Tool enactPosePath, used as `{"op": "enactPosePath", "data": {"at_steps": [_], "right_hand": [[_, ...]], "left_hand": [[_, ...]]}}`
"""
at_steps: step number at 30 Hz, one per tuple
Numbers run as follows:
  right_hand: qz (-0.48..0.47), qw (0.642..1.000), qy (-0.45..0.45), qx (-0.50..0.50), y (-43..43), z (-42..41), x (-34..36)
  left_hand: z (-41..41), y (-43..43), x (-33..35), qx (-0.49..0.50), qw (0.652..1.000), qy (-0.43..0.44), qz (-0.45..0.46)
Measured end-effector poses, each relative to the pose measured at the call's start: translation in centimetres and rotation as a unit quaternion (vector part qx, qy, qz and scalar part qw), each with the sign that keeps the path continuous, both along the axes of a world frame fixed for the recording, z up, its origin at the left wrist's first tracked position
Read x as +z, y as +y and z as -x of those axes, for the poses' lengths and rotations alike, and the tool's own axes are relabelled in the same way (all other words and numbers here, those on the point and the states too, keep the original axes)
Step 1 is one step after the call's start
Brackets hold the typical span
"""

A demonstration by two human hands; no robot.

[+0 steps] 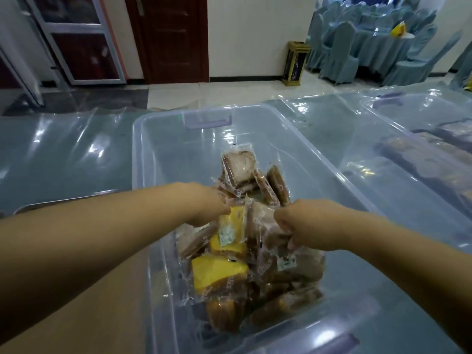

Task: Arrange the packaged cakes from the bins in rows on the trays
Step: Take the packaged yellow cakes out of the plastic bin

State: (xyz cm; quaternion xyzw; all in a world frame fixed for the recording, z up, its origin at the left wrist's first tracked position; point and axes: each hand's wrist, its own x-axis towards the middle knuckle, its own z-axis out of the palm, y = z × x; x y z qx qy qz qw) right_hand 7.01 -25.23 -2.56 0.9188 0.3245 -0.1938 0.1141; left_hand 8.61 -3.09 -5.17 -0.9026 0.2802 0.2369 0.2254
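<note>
A clear plastic bin [163, 139] stands in front of me on a table covered in shiny plastic sheet. Its near half holds a pile of packaged cakes [255, 277], brown slices and a few yellow ones, each in a clear wrapper. Both my hands reach down into the bin. My left hand [207, 203] pinches the top of a yellow cake packet [229, 233]. My right hand [301, 226] is curled round brown cake packets [260, 215] at the pile's top. The far half of the bin is bare.
A second clear bin [421, 118] with rows of brown cakes sits at the right. The edge of a metal tray [51, 204] shows at the left under my left arm. Beyond the table are a tiled floor, a dark door, a gold waste bin [293, 63] and covered chairs.
</note>
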Motion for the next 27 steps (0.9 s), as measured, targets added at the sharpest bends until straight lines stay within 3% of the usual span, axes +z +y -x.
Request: {"op": "enactPosePath", "data": {"at_steps": [5,10,14,17,27], "right_hand": [[-0.073,0.997,-0.008,-0.035,0.3,-2.5,1.9],[-0.033,0.996,0.075,-0.024,0.9,-2.7,0.8],[-0.001,0.995,0.101,0.008,0.5,-1.9,-0.5],[-0.002,0.994,0.105,0.008,0.3,-1.3,-0.8],[0.022,0.996,0.081,0.005,0.6,-0.2,-0.6]], "left_hand": [[-1.3,-1.5,-0.6,-0.043,0.998,-0.043,0.001],[-1.8,-1.4,-0.7,-0.09,0.994,-0.066,-0.017],[-2.2,0.4,0.6,-0.017,0.999,-0.039,0.014],[-2.2,1.6,2.1,0.015,0.993,-0.076,0.092],[-1.8,2.5,7.1,0.101,0.961,-0.14,0.216]]}}
